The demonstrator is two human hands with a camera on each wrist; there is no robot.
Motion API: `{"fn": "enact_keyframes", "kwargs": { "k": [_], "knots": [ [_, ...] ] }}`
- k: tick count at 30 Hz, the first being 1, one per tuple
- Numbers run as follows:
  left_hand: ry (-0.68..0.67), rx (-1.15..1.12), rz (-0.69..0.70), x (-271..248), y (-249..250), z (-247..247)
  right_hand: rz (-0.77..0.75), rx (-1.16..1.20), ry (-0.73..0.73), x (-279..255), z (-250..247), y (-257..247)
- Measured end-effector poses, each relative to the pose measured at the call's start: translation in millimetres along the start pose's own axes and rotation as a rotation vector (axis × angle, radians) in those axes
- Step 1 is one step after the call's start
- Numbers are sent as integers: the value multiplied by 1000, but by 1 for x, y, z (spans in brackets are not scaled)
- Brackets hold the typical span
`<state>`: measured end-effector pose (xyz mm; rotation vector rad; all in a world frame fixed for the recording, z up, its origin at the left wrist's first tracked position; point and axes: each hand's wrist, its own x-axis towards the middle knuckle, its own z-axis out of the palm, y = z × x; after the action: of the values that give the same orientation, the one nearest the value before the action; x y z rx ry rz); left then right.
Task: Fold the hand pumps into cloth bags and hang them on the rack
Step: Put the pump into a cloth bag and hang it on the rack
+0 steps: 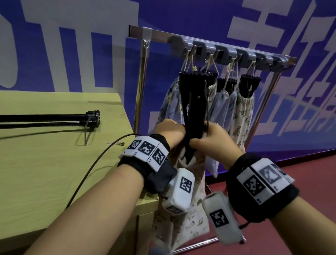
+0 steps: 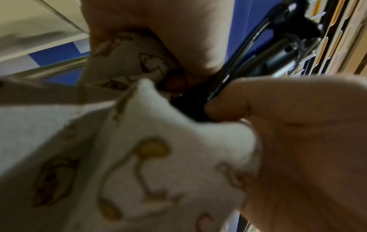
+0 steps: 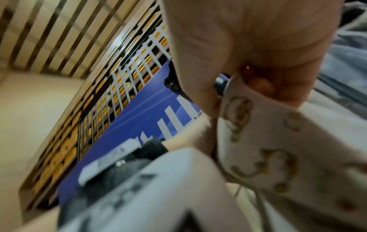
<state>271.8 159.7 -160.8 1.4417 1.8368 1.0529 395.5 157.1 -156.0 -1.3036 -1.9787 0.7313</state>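
A black hand pump (image 1: 195, 101) stands upright in front of the rack, its lower end down in a floral cloth bag (image 1: 188, 193). My left hand (image 1: 170, 130) grips the bag's mouth on the pump's left side. On the right side my right hand (image 1: 211, 142) grips the bag's mouth too, with its thumb laid across the pump. The left wrist view shows bunched cloth (image 2: 149, 157) pinched against the black pump (image 2: 198, 103). In the right wrist view my fingers pinch the bag's edge (image 3: 268, 133). The rack (image 1: 225, 49) carries several bagged pumps (image 1: 242, 115) hung by drawstrings.
A wooden table (image 1: 19, 172) stands to the left, its corner close to my left wrist. On it lie another black pump (image 1: 37, 118), a small metal needle (image 1: 116, 143) and a thin black hose (image 1: 91, 173). The floor is red and a blue banner wall is behind.
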Motion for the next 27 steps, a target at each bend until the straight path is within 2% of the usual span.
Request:
{"fn": "enact_keyframes", "kwargs": {
  "k": [3, 7, 11, 12, 15, 17, 19, 23, 27],
  "knots": [
    [-5, 59, 58, -2, 1, 0, 98, 159, 79, 7, 3, 3],
    [-28, -9, 150, -6, 2, -2, 175, 182, 208, 14, -9, 13],
    [-226, 138, 200, -8, -1, 0, 321, 195, 296, 18, -38, 42],
    [-234, 217, 207, -7, -2, 1, 347, 208, 324, 17, -44, 48],
    [-99, 486, 241, -7, -1, 7, 372, 248, 378, 13, -57, 66],
    [-25, 532, 272, -8, 0, 11, 359, 259, 394, 11, -61, 72],
    [-28, 524, 259, -3, -3, 14, 341, 271, 402, 13, -61, 74],
    [-137, 398, 144, 6, -11, 15, 325, 259, 399, 21, -54, 70],
    [-116, 210, 191, 2, -4, 11, 315, 239, 397, 28, -51, 67]
  ]
}}
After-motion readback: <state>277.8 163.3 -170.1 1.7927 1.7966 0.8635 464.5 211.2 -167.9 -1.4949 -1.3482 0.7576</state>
